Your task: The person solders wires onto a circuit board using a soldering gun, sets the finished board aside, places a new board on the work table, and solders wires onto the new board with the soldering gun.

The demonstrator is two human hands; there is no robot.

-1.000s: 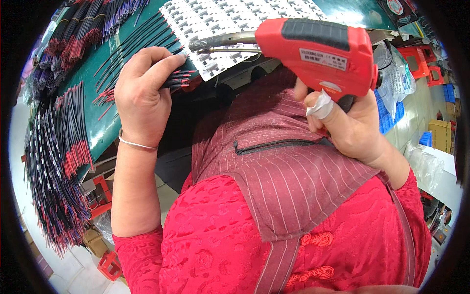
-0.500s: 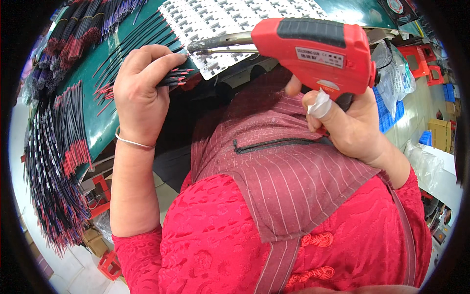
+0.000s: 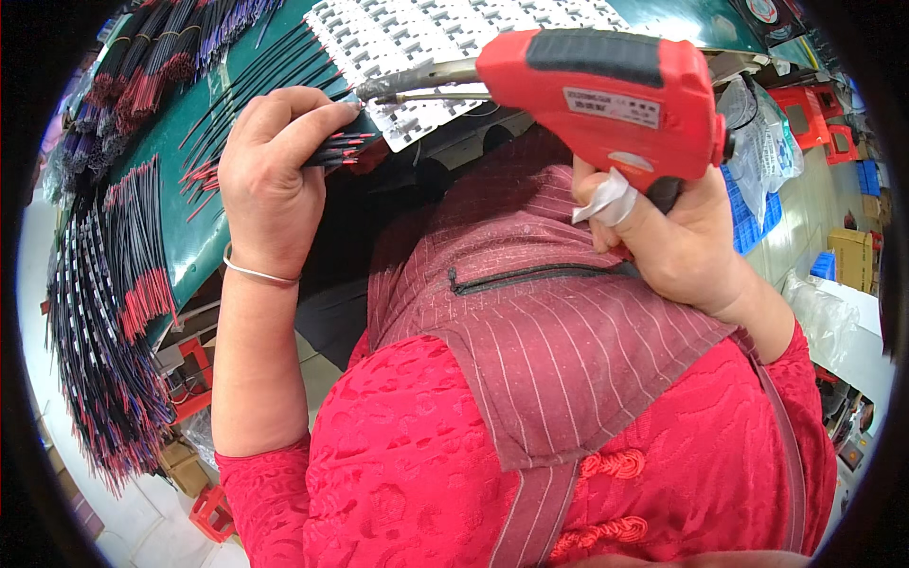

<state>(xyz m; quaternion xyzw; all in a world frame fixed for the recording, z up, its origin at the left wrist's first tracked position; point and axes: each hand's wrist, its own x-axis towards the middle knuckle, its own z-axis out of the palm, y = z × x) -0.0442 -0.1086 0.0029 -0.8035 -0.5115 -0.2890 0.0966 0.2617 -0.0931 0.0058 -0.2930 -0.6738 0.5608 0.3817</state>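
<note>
My right hand (image 3: 663, 232) grips a red and black soldering gun (image 3: 606, 109) by its handle, with white tape wrapped on one finger. Its long metal tip points left and reaches to the fingertips of my left hand (image 3: 275, 166), over the edge of a white sheet of small boards (image 3: 407, 57). Closed round a bunch of thin black wires (image 3: 336, 150) with red ends, my left hand has thumb and forefinger pinched beside the tip. What exactly the pinch holds there is too small to tell. A row of black wires (image 3: 284, 62) runs from the sheet's left edge.
Bundles of black and red wires (image 3: 142, 57) lie at the far left of the green table (image 3: 194, 251). More wires (image 3: 99, 350) hang over its left edge. On the right are a clear plastic bag (image 3: 757, 142), blue crates (image 3: 753, 218), red stools (image 3: 800, 118) and a cardboard box (image 3: 850, 260).
The soldering gun has shifted slightly left and up, its tip now closer to my left fingertips. My right fingers have moved on the handle. The left hand has barely moved.
</note>
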